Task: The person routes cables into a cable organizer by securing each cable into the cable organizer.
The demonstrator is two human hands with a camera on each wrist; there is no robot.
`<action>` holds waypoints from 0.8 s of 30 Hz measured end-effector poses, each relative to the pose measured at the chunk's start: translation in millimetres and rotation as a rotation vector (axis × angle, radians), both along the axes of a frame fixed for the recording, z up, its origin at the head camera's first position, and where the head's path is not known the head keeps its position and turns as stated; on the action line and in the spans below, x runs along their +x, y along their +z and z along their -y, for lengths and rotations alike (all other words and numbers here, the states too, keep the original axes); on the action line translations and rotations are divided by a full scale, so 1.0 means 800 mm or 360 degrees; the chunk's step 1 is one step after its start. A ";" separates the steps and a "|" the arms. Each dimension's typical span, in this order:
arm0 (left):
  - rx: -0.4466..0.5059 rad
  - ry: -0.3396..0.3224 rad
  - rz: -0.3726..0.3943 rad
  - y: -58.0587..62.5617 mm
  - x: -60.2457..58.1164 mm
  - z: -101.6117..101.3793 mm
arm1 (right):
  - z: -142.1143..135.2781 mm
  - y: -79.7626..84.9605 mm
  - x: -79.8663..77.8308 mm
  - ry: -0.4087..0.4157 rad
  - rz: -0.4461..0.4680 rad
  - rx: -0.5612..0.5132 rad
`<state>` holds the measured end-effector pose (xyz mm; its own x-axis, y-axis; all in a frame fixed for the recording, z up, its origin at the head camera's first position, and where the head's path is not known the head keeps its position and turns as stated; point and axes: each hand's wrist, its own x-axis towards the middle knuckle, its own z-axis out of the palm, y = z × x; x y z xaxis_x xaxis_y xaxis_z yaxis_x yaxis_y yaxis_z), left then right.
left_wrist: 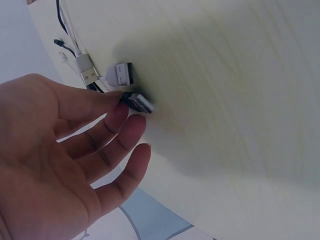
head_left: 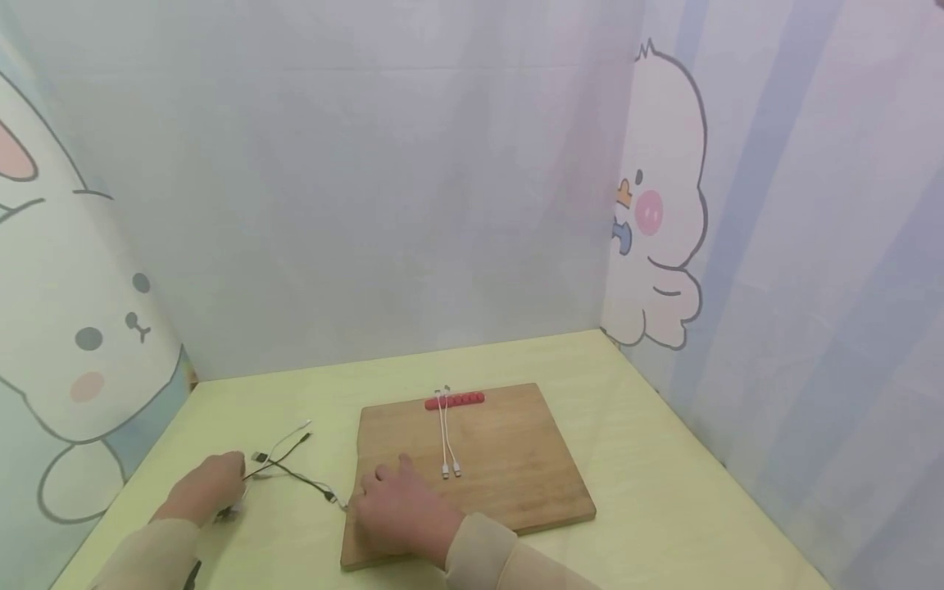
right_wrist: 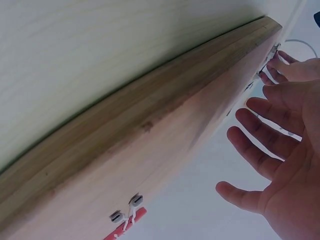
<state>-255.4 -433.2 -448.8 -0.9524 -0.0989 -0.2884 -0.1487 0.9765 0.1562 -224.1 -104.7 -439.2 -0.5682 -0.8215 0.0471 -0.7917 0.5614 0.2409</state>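
My left hand (head_left: 210, 487) is at the table's left side. In the left wrist view, its thumb and index finger pinch the black USB plug (left_wrist: 137, 102) of a cable, metal end pointing outward. A white USB plug (left_wrist: 121, 74) lies just beyond the fingertips, beside another light-coloured plug (left_wrist: 86, 70). Black and white cables (head_left: 295, 474) stretch from there toward the wooden board (head_left: 516, 467). Over that board's left part hovers my right hand (head_left: 401, 508). Its fingers are spread and loosely bent in the right wrist view, holding nothing.
A red cable holder (head_left: 466, 399) sits along the board's far edge. Two white cables (head_left: 445, 438) run from it down the board, side by side. Printed curtains (head_left: 413, 205) enclose the pale yellow table (head_left: 634, 426) at the back and sides.
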 end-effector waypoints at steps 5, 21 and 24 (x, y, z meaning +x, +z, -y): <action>0.0053 -0.0028 -0.0073 0.002 -0.002 0.003 | 0.000 -0.001 0.001 0.0000 -0.0003 -0.0004; 0.0083 -0.0465 -0.0382 0.024 0.020 -0.036 | -0.004 -0.002 0.002 0.0016 -0.0043 -0.0004; 0.0036 -0.0558 -0.0483 0.021 0.031 -0.042 | -0.003 -0.002 0.004 0.0011 -0.0040 0.0012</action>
<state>-230.4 -399.2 -431.8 -0.9689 0.2471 0.0102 0.2454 0.9555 0.1637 -221.2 -102.7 -440.6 -0.5613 -0.8258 0.0551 -0.7893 0.5541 0.2646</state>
